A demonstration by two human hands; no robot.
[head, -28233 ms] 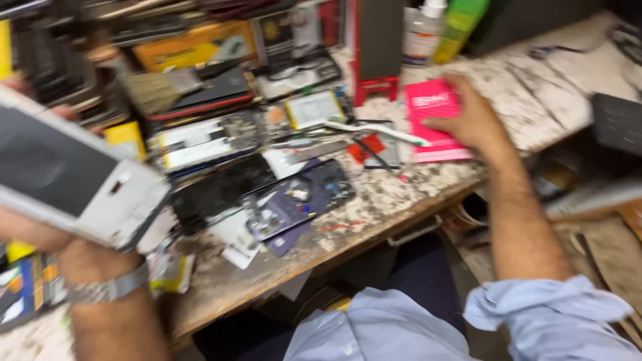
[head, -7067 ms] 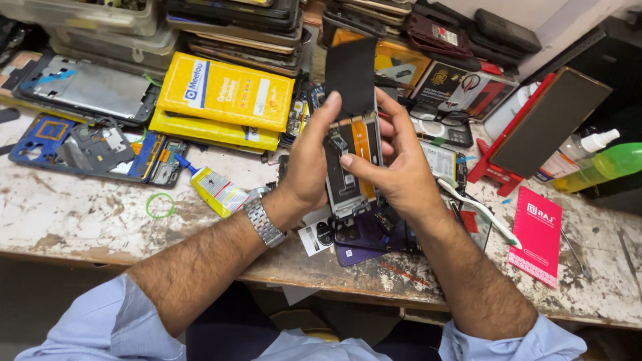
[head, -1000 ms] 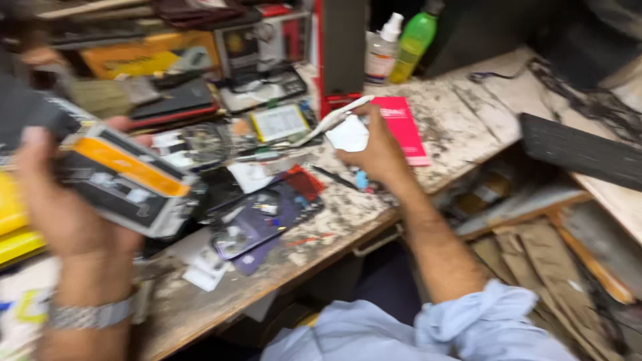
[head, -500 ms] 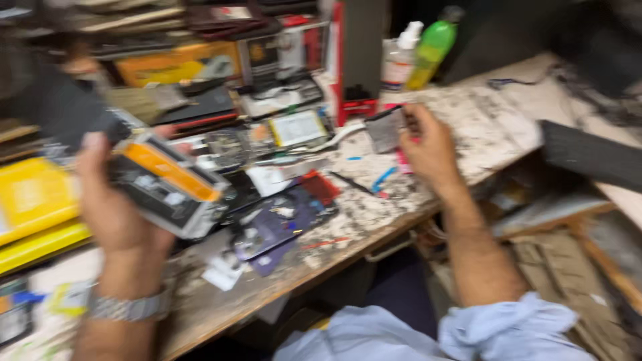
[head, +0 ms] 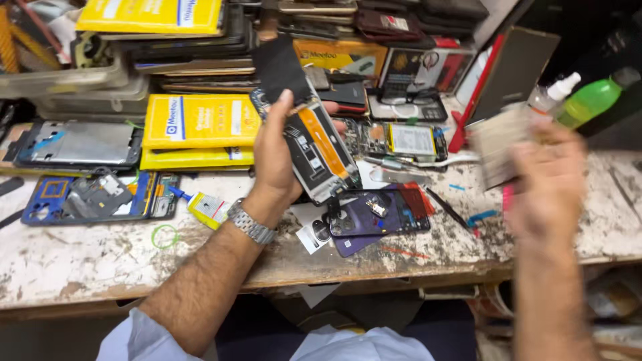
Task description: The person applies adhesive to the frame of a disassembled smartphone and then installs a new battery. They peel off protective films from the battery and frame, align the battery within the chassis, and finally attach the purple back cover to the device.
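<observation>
Head view: left hand (head: 273, 160) grips an opened phone (head: 319, 152), insides showing, held just above the purple back cover (head: 374, 217) on the bench (head: 100, 257); right of the cover, the blurred right hand (head: 548, 180) pinches a pale card-like piece (head: 498, 147); reassembly looks unfinished.

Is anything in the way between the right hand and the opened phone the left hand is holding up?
Nothing visible. The left hand holds the opened phone above the bench, and the right hand, blurred and gripping a small flat piece, is off to the side with open air between them. The purple back cover and loose tools lie lower, on the bench.
</observation>
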